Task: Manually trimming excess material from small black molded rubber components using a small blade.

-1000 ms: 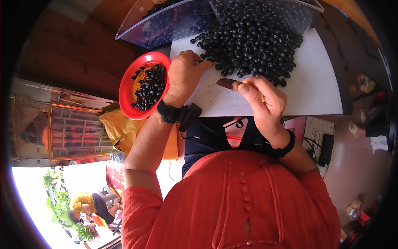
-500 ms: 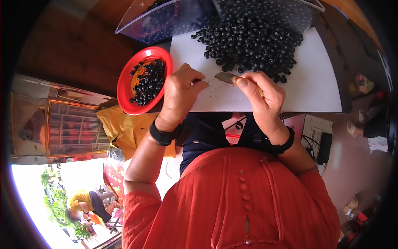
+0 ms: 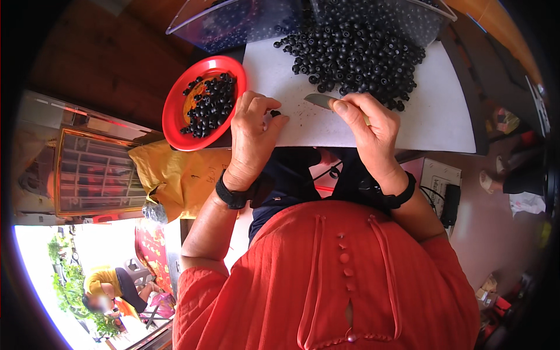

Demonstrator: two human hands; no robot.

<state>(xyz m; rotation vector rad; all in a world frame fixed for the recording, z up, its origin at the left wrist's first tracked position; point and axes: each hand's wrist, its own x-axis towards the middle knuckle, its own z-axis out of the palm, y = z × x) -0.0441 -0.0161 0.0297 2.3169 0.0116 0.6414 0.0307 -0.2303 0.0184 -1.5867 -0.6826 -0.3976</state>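
My left hand (image 3: 252, 125) pinches a small black round piece (image 3: 275, 113) between thumb and forefinger, just above the white board (image 3: 443, 99). In my right hand (image 3: 373, 119) is a small knife (image 3: 319, 101), its blade pointing left toward the held piece but apart from it. Beyond the knife lies a big heap of small black round pieces (image 3: 359, 61), some showing a hollow end. A red plate (image 3: 175, 111) beside my left hand carries more black pieces on its orange-patterned middle. Tiny dark crumbs lie on the board between my hands.
A clear plastic bin (image 3: 233, 29) with black pieces stands at the far edge. A yellow bag (image 3: 181, 175) lies below the plate. To the right are a white box (image 3: 440, 172) and a bystander's feet (image 3: 487, 181); another person (image 3: 108, 286) sits outside at lower left.
The view has shifted slightly. My left thumb and forefinger have parted a little, showing more of the black piece. The knife stays in my right hand.
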